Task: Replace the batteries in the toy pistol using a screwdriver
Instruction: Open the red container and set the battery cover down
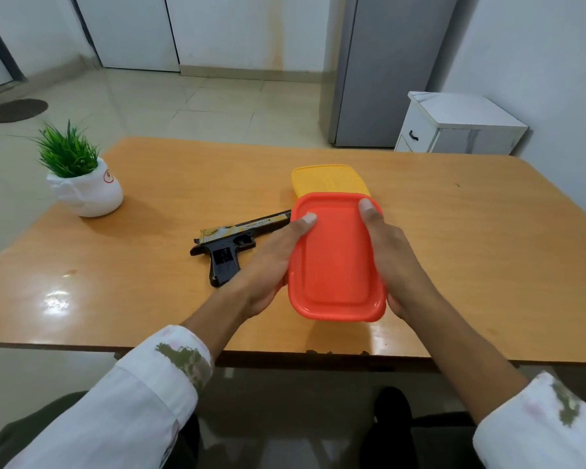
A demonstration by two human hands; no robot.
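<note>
A black and gold toy pistol (230, 243) lies on its side on the wooden table (149, 299), its barrel toward the right. Just right of it is an orange lidded plastic box (335, 262), gripped from both sides: my left hand (278, 262) holds its left edge with the thumb on the lid, and my right hand (391, 255) holds its right edge. A yellow lidded box (325, 181) sits directly behind the orange one. What the boxes contain is hidden. No screwdriver or batteries are in view.
A small green plant in a white pot (85, 184) stands at the table's far left. Beyond the table are a white cabinet (454, 125) and a grey door. My knees are under the table's near edge.
</note>
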